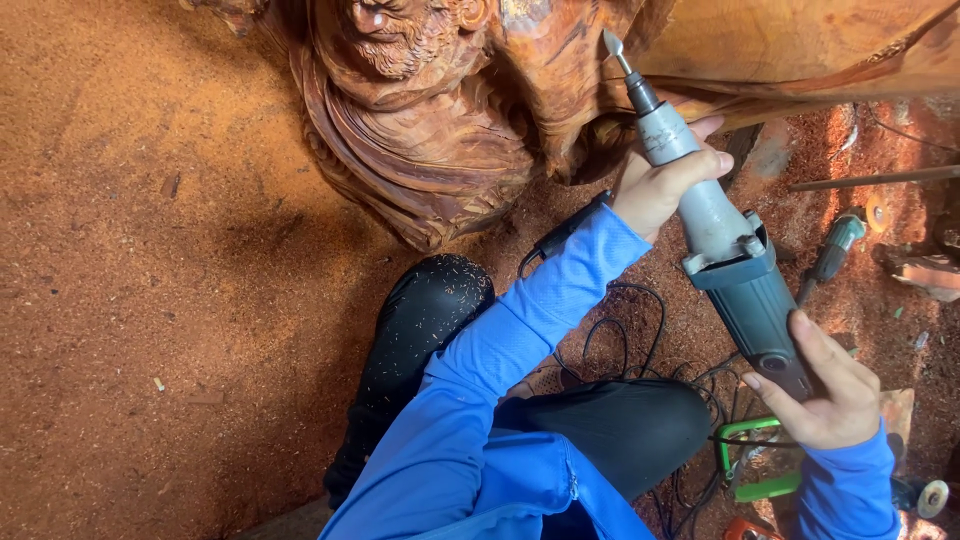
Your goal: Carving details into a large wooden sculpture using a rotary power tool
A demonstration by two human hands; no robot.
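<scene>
hands (pixel 660 185) (both) grip grey die grinder (pixel 725 255) near red-brown wood carving (pixel 430 130).

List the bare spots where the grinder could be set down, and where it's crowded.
Free: the wide sawdust floor left of the wood carving and the dark knee. Crowded: right side, under the die grinder held by left hand and right hand, with tangled black cables, a second tool and a green frame.

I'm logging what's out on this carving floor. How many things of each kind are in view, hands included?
Hands: 2, left hand and right hand
Power tools: 2, grey die grinder in both hands, second tool lying on the sawdust
Carved wood sculpture: 1
Green-framed object: 1
Total: 6
</scene>
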